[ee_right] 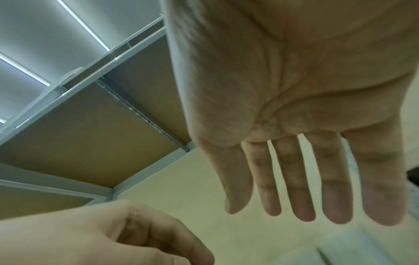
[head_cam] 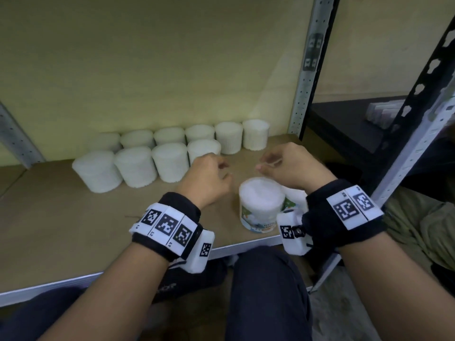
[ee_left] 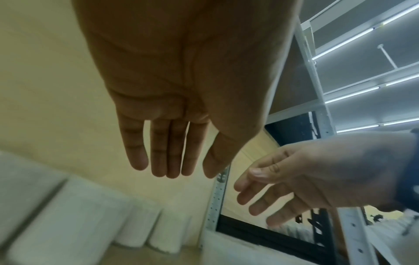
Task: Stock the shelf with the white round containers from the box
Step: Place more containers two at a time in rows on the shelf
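On the tan shelf board (head_cam: 61,230), two rows of white round containers (head_cam: 136,167) stand against the far yellow wall (head_cam: 147,57): six in the far row and four in the nearer row, each touching its neighbour, the nearer row shifted toward the left. Nearer the front edge, right of centre, a labelled container (head_cam: 261,205) with a printed wrapper stands upright on the board, and a second labelled one (head_cam: 294,196) sits just behind it to the right, partly hidden by the right wrist. A perforated grey upright (head_cam: 309,70) closes the bay on the right; beyond it a black shelf (head_cam: 344,124) carries some blurred packs (head_cam: 384,112). Nothing lies between the hands and the rows except bare board.

Both forearms reach in from the near side, each wearing a black wristband (head_cam: 170,225) with square coded markers. The left hand (head_cam: 209,178) hangs over the board just in front of the rightmost container of the nearer row, palm down; the left wrist view shows its fingers (ee_left: 158,152) straight and close together, holding nothing. The right hand (head_cam: 293,166) hovers above and slightly beyond the labelled container, not touching it; the right wrist view shows its fingers (ee_right: 292,179) straight, slightly spread, and empty. The two hands are near each other but apart. The person's dark trousers (head_cam: 266,291) fill the near foreground below the shelf edge.
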The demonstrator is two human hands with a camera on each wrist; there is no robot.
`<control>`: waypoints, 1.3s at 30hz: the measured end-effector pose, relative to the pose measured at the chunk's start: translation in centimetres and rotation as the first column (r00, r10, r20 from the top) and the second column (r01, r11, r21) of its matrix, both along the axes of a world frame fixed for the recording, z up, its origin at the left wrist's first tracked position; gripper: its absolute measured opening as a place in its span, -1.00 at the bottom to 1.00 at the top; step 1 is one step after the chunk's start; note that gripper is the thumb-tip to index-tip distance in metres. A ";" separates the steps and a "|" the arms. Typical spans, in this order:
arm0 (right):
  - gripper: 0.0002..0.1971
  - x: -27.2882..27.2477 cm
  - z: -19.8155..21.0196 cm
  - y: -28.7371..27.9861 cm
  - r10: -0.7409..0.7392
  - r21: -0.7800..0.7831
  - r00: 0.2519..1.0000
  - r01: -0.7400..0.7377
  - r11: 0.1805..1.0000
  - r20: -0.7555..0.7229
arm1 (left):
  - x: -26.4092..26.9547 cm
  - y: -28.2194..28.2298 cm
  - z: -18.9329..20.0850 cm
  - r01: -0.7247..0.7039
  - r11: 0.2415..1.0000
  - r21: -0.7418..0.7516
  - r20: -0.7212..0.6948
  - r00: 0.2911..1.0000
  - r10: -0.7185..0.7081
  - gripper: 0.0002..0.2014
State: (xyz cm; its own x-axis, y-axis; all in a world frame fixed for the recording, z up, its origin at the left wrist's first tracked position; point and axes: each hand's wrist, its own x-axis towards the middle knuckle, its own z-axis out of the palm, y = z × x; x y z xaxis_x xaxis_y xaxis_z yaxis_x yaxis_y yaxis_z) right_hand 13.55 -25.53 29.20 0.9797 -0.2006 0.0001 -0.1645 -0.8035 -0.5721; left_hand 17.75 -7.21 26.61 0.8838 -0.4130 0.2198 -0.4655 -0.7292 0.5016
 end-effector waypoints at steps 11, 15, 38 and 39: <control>-0.68 8.7 1.3 7.3 0.100 -0.031 0.995 -0.099 0.995 0.030 | 7.3 8.5 1.0 -0.137 0.989 0.052 -0.078 0.987 0.140 -0.59; -0.59 12.2 0.7 9.0 0.113 -0.114 0.992 -0.119 0.986 -0.056 | 10.4 9.8 0.4 -0.151 0.984 0.091 -0.123 0.979 0.161 -0.55; -0.44 19.4 -0.7 10.8 0.153 -0.437 0.930 -0.297 0.849 -0.334 | 16.5 9.9 -2.5 -0.099 0.976 0.192 -0.120 0.985 0.123 -0.52; -0.42 19.4 -0.6 10.7 0.160 -0.438 0.927 -0.307 0.845 -0.339 | 16.6 9.9 -2.5 -0.098 0.977 0.191 -0.119 0.985 0.122 -0.52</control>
State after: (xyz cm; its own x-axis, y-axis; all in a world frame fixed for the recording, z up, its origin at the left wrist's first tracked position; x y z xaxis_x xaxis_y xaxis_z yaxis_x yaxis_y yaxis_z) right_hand 32.90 -14.79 28.60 0.9695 -0.0124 -0.2446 -0.0301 -0.9972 -0.0689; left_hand 34.32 2.65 24.13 0.9421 -0.3341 0.0304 -0.3172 -0.8576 0.4048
